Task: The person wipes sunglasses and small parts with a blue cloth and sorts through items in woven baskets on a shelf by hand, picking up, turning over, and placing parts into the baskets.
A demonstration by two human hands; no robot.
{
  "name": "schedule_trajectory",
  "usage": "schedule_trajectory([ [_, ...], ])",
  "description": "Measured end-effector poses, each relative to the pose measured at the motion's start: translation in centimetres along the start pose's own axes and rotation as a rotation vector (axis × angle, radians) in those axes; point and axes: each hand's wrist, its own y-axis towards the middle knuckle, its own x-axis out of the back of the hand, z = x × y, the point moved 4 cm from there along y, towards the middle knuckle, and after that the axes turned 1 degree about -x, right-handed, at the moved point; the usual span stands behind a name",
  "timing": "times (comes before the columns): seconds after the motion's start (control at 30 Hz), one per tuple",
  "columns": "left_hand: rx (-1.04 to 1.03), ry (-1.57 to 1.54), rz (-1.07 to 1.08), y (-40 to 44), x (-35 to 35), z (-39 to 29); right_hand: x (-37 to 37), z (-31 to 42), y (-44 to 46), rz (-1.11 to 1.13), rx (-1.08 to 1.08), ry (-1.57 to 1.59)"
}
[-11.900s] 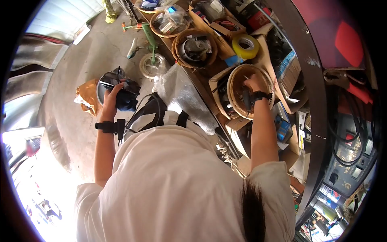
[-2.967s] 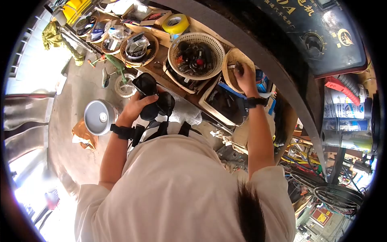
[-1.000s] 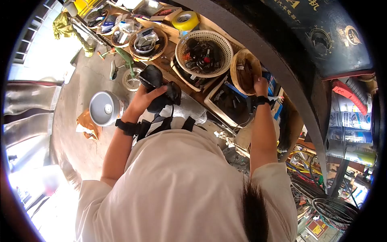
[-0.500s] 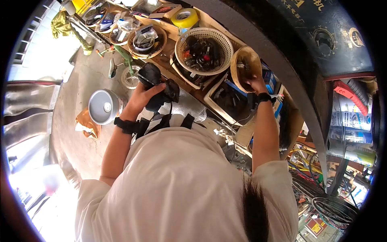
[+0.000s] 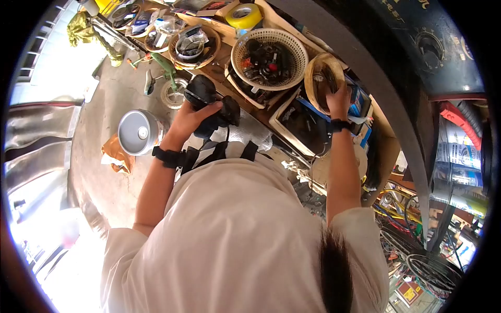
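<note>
My left hand [image 5: 189,124] is closed around a bulky black object [image 5: 201,91] with rounded parts and a dark cord or strap hanging down. Its exact kind cannot be made out. Over on the right, my right hand [image 5: 339,100] reaches into a small woven basket [image 5: 311,83]; small dark items lie inside it. The fingers there are mostly hidden by the basket and the hand itself. Left of that basket stands a round plastic basket [image 5: 236,57] full of dark small parts, one of them red.
An open box [image 5: 276,116] with dark contents sits below the baskets. A wicker basket [image 5: 215,44], yellow tape roll [image 5: 243,15] and wooden shelf edge line the back. A grey-lidded bucket [image 5: 136,133] stands on the floor at left. A dark machine [image 5: 443,52] overhangs the right.
My right hand has moved slightly up and deeper into the small woven basket. The view has shifted a little; my left hand still grips the black object.
</note>
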Motion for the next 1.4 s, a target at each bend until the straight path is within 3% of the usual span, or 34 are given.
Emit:
schedule_trajectory([
  [0.07,-0.017,0.006,-0.004,0.1,-0.3,0.1,4.0,7.3,-1.1,0.164,-0.061,0.36],
  [0.17,-0.005,0.03,0.02,0.6,-0.6,0.7,6.8,18.9,-5.5,0.614,0.187,0.953],
  [0.23,-0.019,0.031,0.041,0.7,-1.2,0.1,7.5,23.4,-8.2,0.761,0.327,0.986],
  [0.33,-0.057,0.006,0.046,0.5,-1.6,-0.5,7.1,25.8,-9.7,0.674,0.56,0.954],
  [0.43,-0.048,0.028,0.083,0.5,-1.4,-0.3,6.6,25.2,-9.5,0.669,0.551,0.867],
  [0.53,0.007,0.072,0.134,0.2,-1.1,0.2,7.0,22.9,-9.1,0.861,0.226,0.944],
  [0.63,-0.015,-0.015,0.153,0.0,-1.2,0.1,7.0,19.0,-8.4,0.86,0.008,1.297],
  [0.7,0.014,-0.047,0.103,-0.4,-0.8,0.2,7.8,15.2,-6.5,0.734,-0.053,1.286],
  [0.77,0.051,-0.073,0.064,-0.6,-0.4,0.1,8.8,10.3,-3.5,0.555,-0.126,1.069],
  [0.83,0.048,-0.08,0.043,-0.7,0.0,0.0,8.2,4.3,-1.4,0.577,-0.28,0.9],
  [0.9,0.043,-0.05,0.053,-0.7,0.2,0.1,8.0,0.7,0.4,0.539,-0.296,0.677],
  [0.93,0.029,-0.036,0.045,-0.6,0.3,0.4,8.2,-0.3,0.7,0.661,-0.519,0.549],
  [1.03,0.003,-0.037,0.024,-0.6,0.1,0.3,6.2,-2.0,0.1,0.604,-0.735,1.108],
  [1.07,0.0,-0.044,0.016,-0.8,0.1,0.2,4.6,-2.1,0.2,0.536,-0.931,1.35],
  [1.17,0.018,0.003,0.034,-0.6,0.4,0.4,-2.4,-6.2,3.0,1.028,-1.387,1.752],
  [1.2,0.028,-0.01,0.032,-0.7,0.3,0.4,-3.7,-7.3,4.0,0.887,-1.395,1.654],
  [1.27,0.047,-0.034,0.028,-0.8,0.1,0.4,-6.1,-8.3,6.6,0.605,-0.769,1.322],
  [1.37,0.007,-0.062,0.003,-1.0,0.0,0.2,-1.1,-2.1,6.8,0.676,-0.661,1.398],
  [1.4,0.005,-0.06,-0.002,-1.0,0.1,0.2,-2.0,-2.0,7.0,0.557,-0.694,1.434],
])
